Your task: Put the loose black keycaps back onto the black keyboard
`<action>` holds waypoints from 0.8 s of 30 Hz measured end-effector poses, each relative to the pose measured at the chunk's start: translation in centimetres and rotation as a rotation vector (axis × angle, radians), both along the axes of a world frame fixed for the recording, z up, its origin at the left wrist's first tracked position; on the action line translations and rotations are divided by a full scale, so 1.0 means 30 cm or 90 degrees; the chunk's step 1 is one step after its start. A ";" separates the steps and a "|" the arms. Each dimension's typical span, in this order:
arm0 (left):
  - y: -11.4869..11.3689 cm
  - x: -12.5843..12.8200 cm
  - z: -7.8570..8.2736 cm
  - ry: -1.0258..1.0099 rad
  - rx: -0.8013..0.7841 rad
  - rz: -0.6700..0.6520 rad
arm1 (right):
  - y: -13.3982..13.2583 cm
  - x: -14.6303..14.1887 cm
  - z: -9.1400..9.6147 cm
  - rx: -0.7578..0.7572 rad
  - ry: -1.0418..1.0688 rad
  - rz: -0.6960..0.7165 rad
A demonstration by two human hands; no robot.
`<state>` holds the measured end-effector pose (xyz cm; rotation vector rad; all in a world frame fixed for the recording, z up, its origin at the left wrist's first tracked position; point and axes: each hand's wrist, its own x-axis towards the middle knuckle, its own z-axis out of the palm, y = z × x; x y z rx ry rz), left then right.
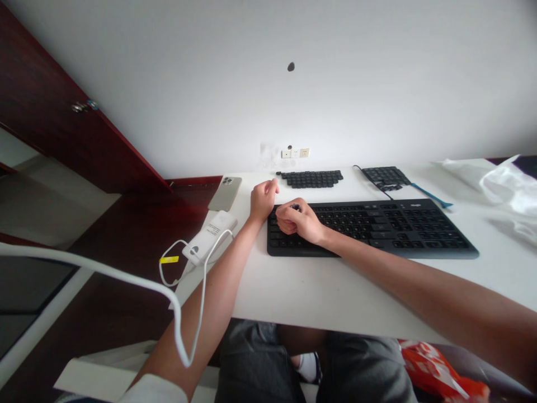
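Observation:
A black keyboard (394,252) lies on the white table, much of it showing key sockets without caps. My right hand (300,221) is closed over the keyboard's left end, and a small dark thing (297,207) shows in the curl of its fingers; its kind is unclear. My left hand (263,200) rests by the keyboard's upper left corner with fingers curled in; anything inside them is hidden. Behind the keyboard, black keycaps (312,179) lie in rows. A second group of keycaps (386,176) sits farther right, near a blue thin-handled tool (432,196).
Left of my hands are a phone (225,193) and a white power bank (211,237) with a white cable (204,291) crossing over my left forearm. A white plastic bag (499,184) lies at the right. Wall sockets (295,153) sit behind the table.

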<state>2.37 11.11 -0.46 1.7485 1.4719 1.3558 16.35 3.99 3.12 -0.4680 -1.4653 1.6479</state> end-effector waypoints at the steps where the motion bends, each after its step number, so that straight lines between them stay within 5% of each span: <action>1: 0.000 0.000 0.000 0.001 0.001 -0.003 | 0.001 0.000 -0.003 0.005 -0.001 -0.002; 16: -0.003 0.000 0.000 0.004 -0.002 -0.015 | -0.004 0.006 -0.002 0.081 -0.082 0.008; 24: 0.006 -0.001 -0.002 0.034 -0.015 -0.008 | 0.049 0.064 0.087 -0.094 0.023 0.202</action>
